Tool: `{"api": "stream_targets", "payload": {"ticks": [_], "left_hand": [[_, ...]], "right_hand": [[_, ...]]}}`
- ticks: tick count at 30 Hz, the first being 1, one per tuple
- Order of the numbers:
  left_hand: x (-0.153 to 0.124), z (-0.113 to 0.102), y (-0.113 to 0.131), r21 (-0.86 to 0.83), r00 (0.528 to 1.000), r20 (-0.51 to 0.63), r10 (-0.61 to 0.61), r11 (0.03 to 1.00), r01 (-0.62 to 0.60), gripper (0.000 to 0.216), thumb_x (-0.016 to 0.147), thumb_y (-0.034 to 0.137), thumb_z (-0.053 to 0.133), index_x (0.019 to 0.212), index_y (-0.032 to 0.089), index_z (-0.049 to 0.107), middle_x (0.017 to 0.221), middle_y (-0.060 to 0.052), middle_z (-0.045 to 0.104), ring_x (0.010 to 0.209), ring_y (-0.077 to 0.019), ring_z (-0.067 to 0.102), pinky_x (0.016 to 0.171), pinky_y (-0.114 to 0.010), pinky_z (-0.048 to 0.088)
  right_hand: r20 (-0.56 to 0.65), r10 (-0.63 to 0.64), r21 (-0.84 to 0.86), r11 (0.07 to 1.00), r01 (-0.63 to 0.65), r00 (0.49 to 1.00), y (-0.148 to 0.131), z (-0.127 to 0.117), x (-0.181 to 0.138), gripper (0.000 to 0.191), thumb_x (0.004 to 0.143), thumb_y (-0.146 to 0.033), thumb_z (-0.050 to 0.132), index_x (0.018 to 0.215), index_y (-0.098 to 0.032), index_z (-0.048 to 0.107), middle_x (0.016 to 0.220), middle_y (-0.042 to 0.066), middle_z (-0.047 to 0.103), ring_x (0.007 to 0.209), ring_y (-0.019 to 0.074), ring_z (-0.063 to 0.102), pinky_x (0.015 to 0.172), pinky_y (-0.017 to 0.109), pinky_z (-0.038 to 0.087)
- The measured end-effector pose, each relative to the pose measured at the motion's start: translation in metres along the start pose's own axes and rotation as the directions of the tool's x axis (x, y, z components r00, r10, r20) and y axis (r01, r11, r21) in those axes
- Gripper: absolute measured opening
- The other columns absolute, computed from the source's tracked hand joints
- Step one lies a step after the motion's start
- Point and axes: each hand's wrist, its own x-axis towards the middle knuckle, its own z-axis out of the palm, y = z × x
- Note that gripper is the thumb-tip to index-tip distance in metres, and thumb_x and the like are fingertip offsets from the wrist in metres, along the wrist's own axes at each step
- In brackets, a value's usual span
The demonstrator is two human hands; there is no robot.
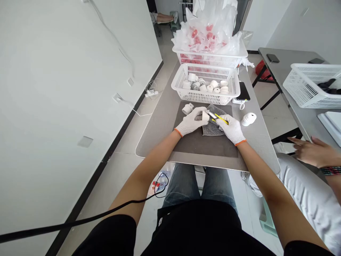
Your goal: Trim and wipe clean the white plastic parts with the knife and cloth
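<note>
My left hand (192,121), in a white knitted glove with an orange cuff, grips a small white plastic cap-like part (205,116). In my gloved right hand (231,128) is a yellow and black utility knife (221,118), its blade end pointing left at the white part. Whether the blade touches the part I cannot tell. Beneath both hands lies a grey cloth (210,131) on a dark mat (205,145). Another white fitting (188,108) rests just beyond my left hand. To the right of my right hand stands a rounded white piece (248,119).
A white basket (183,93) of several white parts sits behind the mat. Farther back, another basket (237,61) holds plastic bags with red pieces. A phone (243,91) lies at the right. A person's hand (311,152) is beside the neighbouring table (290,53). A black cable (112,209) crosses my left arm.
</note>
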Motion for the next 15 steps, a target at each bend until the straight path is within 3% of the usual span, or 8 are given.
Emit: {"api": "stream_targets", "payload": {"ticks": [6, 9, 12, 15], "left_hand": [[-0.0007, -0.0003, -0.0007, -0.074, 0.999, 0.048, -0.016, 0.997, 0.019, 0.080, 0.079, 0.037, 0.089, 0.154, 0.025, 0.066, 0.162, -0.013, 0.073, 0.147, -0.0336, 0.074, 0.137, -0.062, 0.053], [-0.0014, -0.0020, 0.0016, -0.041, 0.999, 0.031, 0.014, 0.999, -0.013, 0.072, 0.080, 0.043, 0.091, 0.147, 0.024, 0.071, 0.161, -0.012, 0.074, 0.147, -0.0342, 0.074, 0.138, -0.062, 0.052], [-0.0011, -0.0025, 0.0031, -0.002, 0.999, -0.004, 0.047, 0.999, -0.047, 0.061, 0.085, 0.046, 0.088, 0.139, 0.023, 0.073, 0.162, -0.013, 0.072, 0.150, -0.0335, 0.072, 0.138, -0.060, 0.052], [-0.0002, -0.0010, 0.0040, -0.055, 0.999, -0.029, -0.016, 0.998, 0.014, 0.072, 0.080, 0.038, 0.091, 0.145, 0.022, 0.066, 0.159, -0.015, 0.073, 0.140, -0.0318, 0.078, 0.131, -0.060, 0.058]], "right_hand": [[0.027, -0.033, -0.085, 0.996, 0.036, 0.999, -0.0035, -0.0022, -0.0022, 0.047, 0.088, -0.066, 0.079, 0.111, -0.025, 0.085, 0.104, 0.006, 0.083, 0.094, 0.0252, 0.074, 0.093, 0.044, 0.059], [0.025, -0.038, -0.089, 0.995, 0.040, 0.999, -0.0044, -0.0017, -0.0019, 0.048, 0.088, -0.064, 0.079, 0.113, -0.024, 0.086, 0.106, 0.007, 0.084, 0.096, 0.0259, 0.075, 0.094, 0.045, 0.060], [-0.002, -0.010, -0.079, 0.997, 0.010, 1.000, -0.0044, -0.0005, -0.0008, 0.050, 0.091, -0.065, 0.075, 0.115, -0.022, 0.085, 0.098, 0.007, 0.083, 0.090, 0.0254, 0.074, 0.091, 0.045, 0.060], [-0.002, -0.014, -0.089, 0.996, 0.013, 1.000, -0.0041, 0.0001, -0.0003, 0.049, 0.092, -0.064, 0.074, 0.115, -0.022, 0.084, 0.095, 0.006, 0.082, 0.089, 0.0252, 0.073, 0.090, 0.045, 0.059]]}}
